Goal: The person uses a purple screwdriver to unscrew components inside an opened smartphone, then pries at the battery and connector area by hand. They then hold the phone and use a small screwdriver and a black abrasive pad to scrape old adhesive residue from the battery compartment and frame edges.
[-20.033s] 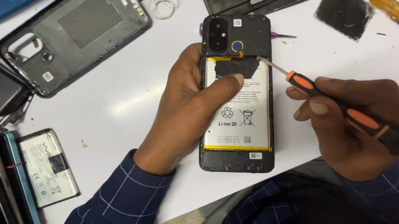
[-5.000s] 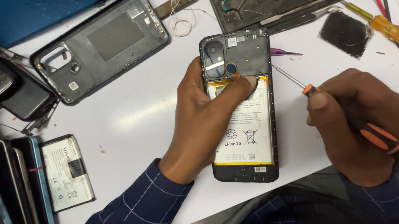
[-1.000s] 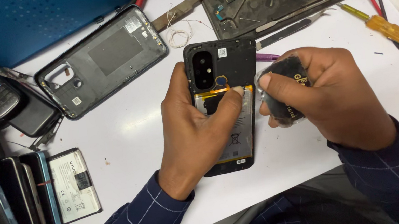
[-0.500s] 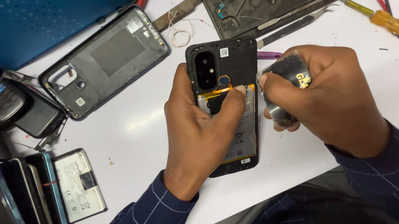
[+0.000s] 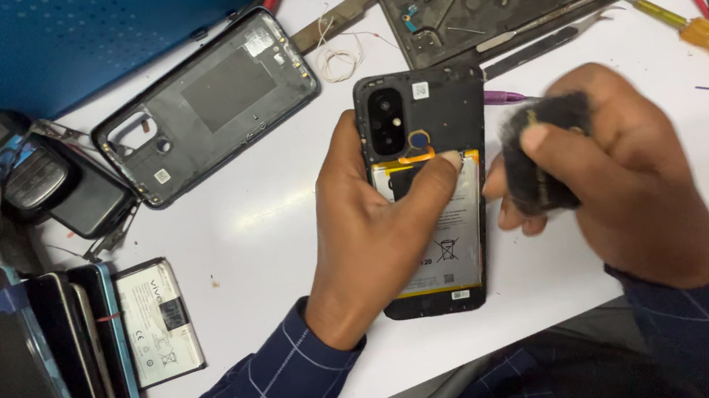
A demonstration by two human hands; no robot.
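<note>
White worktable point(image 5: 268, 238), cluttered along far edge. Opened black smartphone with exposed white battery point(image 5: 434, 216) near middle, pinned by left hand point(image 5: 378, 241), thumb pressed on battery top. Right hand point(image 5: 626, 181) pinching dark fuzzy pad point(image 5: 542, 165) beside phone's right edge. Best kept flat, strokes light.

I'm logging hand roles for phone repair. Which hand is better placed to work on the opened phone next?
Probably the right hand: it holds a dark pad beside the phone, while the left hand pins the phone down.

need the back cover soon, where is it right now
In the head view the back cover lies inside-up on the white table, upper left of the open phone, below the blue box.
</note>
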